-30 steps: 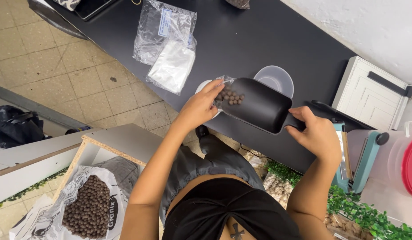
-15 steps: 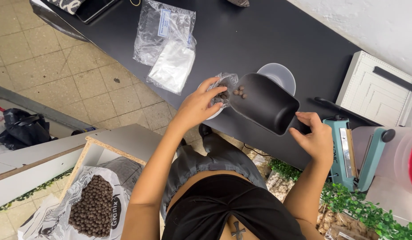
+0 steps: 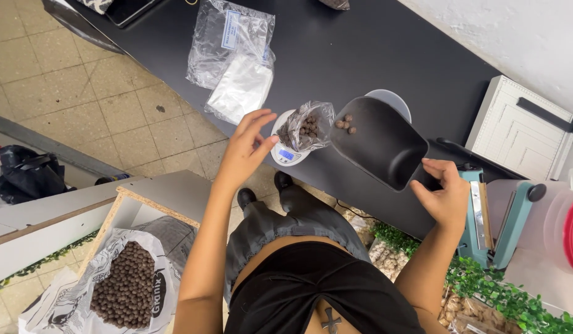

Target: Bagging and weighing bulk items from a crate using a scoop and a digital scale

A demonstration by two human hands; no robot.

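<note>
Black scoop (image 3: 379, 145): your right hand (image 3: 446, 195) grips its handle; last pellets (image 3: 344, 123) near the lip could roll off.
Bag (image 3: 308, 127): unsupported on scale (image 3: 285, 153); your left hand (image 3: 244, 147) released, fingers spread, may tip.

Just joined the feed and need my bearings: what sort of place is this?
Probably a small packing station for bagging loose goods: a pocket scale with a clear bag of brown pellets on a black counter, a teal heat sealer, and a bulk sack on the floor.
</note>
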